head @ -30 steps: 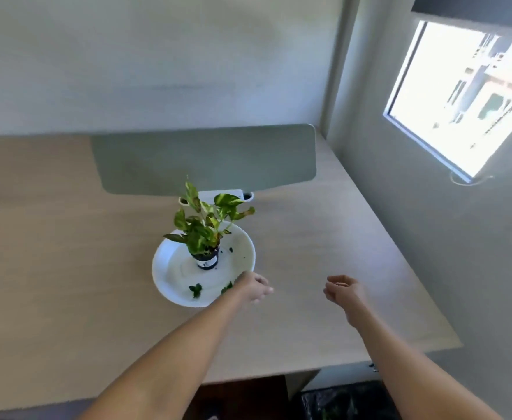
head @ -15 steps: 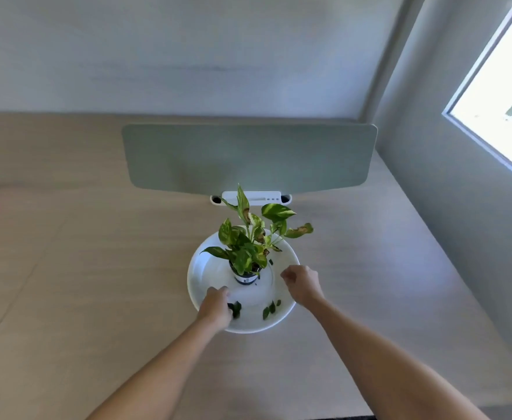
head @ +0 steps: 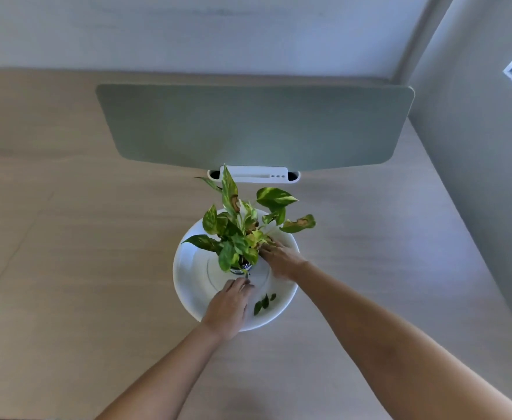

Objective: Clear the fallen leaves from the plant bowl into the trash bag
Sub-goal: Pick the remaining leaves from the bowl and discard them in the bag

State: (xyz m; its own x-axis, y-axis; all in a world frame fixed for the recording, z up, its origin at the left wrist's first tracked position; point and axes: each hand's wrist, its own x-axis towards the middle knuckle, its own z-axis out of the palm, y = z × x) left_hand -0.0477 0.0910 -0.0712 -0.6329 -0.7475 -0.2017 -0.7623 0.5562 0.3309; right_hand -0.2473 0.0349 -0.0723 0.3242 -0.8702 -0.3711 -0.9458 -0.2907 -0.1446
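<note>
Wooden desk: one bowl, one plant, three fallen leaves.

bowl: white | plant: green-yellow variegated, brown patches | fallen leaves: dark green

We see a white round plant bowl on the desk, w/ a small potted pothos upright at its centre. A few dark green fallen leaves lie inside, near the front rim.
</note>
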